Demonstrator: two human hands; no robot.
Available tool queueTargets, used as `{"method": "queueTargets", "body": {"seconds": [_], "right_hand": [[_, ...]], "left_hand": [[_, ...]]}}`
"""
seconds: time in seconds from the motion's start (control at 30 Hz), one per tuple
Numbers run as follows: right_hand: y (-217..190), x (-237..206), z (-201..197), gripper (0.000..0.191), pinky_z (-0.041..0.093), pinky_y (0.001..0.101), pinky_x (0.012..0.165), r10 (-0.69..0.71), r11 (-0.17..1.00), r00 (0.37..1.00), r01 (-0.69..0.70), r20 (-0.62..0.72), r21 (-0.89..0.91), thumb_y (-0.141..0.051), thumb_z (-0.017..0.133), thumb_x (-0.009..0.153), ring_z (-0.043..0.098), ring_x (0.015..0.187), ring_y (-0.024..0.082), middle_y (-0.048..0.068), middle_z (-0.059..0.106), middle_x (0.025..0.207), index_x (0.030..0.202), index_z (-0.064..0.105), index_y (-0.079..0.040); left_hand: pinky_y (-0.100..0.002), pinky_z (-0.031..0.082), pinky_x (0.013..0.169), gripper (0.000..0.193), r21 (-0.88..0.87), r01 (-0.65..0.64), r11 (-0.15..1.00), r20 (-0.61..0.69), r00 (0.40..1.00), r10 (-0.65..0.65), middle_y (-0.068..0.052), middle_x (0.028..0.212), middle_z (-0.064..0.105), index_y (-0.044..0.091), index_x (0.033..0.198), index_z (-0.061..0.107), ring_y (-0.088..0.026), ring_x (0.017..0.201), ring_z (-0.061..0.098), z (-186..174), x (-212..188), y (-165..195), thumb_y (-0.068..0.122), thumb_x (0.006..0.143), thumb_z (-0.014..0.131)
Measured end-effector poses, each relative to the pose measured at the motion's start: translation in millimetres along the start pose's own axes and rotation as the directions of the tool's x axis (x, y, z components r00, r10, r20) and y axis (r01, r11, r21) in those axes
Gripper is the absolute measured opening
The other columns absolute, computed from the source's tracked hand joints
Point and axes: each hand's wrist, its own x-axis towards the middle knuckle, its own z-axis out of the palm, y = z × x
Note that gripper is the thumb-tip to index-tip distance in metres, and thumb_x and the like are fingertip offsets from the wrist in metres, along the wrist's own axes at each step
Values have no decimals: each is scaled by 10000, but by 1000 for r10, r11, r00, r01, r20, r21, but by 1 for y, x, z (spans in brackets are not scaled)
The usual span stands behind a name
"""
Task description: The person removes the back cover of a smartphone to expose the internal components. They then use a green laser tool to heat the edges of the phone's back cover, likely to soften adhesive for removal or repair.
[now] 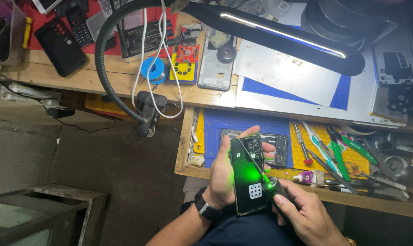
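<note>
Green light glows where your tool meets the phone.

Your left hand [224, 175] wraps around the black phone back [248, 175] from its left edge, fingertips curling over the top near the camera cluster, holding it upright over your lap. Your right hand [306, 216] is closed around a dark handheld tool [279, 193], whose thin tip lies across the glossy panel just right of your left thumb. Beyond your left fingers, just past the phone's top edge, an opened phone [279, 148] lies on the blue mat [215, 127] at the drawer's front lip. Right of your right hand, screwdrivers and tweezers [329, 152] crowd the yellow mat [352, 157], close to your knuckles. Left of your left wrist, past the drawer's wooden edge, bare floor [120, 159] opens wide. Further out, the lamp arm [283, 34] overhangs the bench.
</note>
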Motion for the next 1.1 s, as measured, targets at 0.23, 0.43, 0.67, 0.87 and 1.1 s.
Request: {"method": "queueTargets", "body": {"seconds": [0.23, 0.43, 0.67, 0.87, 1.1], "right_hand": [[6, -1, 1, 485, 562, 290, 551, -1, 999, 999, 0, -33, -40, -254, 594, 921, 661, 580, 131, 59, 693, 736, 1375, 648, -93], [7, -2, 2, 495, 561, 295, 548, 12, 1000, 999, -13, -50, -15, -254, 593, 923, 661, 578, 135, 65, 692, 739, 1385, 645, -83], [8, 2, -1, 518, 568, 291, 544, -5, 998, 999, 2, -48, -62, -263, 601, 911, 665, 566, 131, 63, 700, 726, 1399, 635, -96], [8, 2, -1, 513, 569, 290, 538, 7, 997, 1000, -9, -28, -71, -251, 605, 909, 670, 559, 129, 55, 704, 714, 1398, 639, -102], [7, 3, -1, 500, 569, 285, 523, -34, 995, 998, 30, -43, -97, -220, 640, 894, 668, 546, 122, 48, 700, 690, 1380, 651, -102]], "left_hand": [[-395, 552, 986, 800, 23, -29, 999, -41, 999, 30, -182, 1233, 622, 42, 1590, 359, -250, 1147, 619, 3, 1, -2, 641, 1084, 200], [-408, 544, 996, 793, 69, -67, 995, -37, 997, 70, -176, 1229, 616, 37, 1581, 361, -246, 1151, 607, 3, 0, -1, 633, 1082, 204], [-395, 554, 978, 793, 32, -48, 998, -37, 998, 49, -178, 1230, 613, 40, 1585, 359, -243, 1144, 610, 0, 4, -4, 637, 1083, 208], [-373, 575, 932, 793, 28, -39, 999, -14, 999, 39, -180, 1238, 614, 73, 1614, 331, -237, 1100, 628, -2, 4, -4, 646, 1080, 209], [-351, 597, 888, 801, -60, 38, 997, 13, 999, -38, -204, 1258, 621, 104, 1628, 321, -215, 1064, 656, -6, 6, -6, 665, 1077, 169]]}}
